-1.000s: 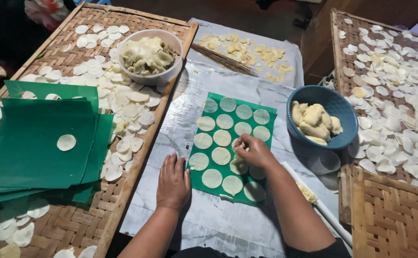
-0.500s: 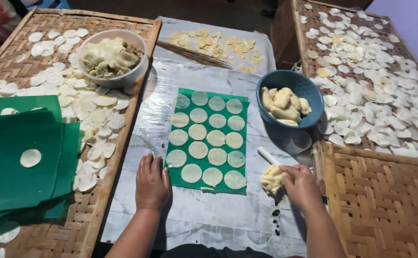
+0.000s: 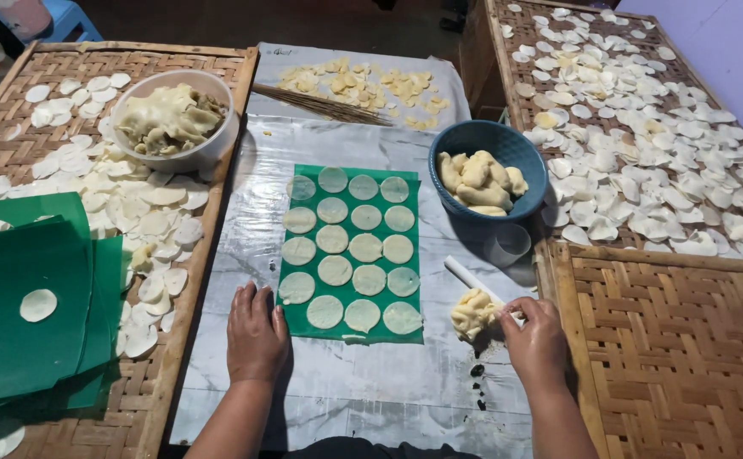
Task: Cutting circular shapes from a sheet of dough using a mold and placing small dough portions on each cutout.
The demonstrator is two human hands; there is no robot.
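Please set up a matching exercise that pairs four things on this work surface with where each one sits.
Things:
1. round blue bowl of pale dough lumps
2. green plastic sheet with flat dough discs
3. round white bowl of crumpled dough scraps
4. bundle of thin brown sticks

Places:
A. on the left woven bamboo tray
B. beyond the green sheet, near loose yellowish chips
C. between the left hand and right hand
D. beside the right-hand tray, above a clear cup

Pairs: 1-D, 2-C, 3-A, 4-B
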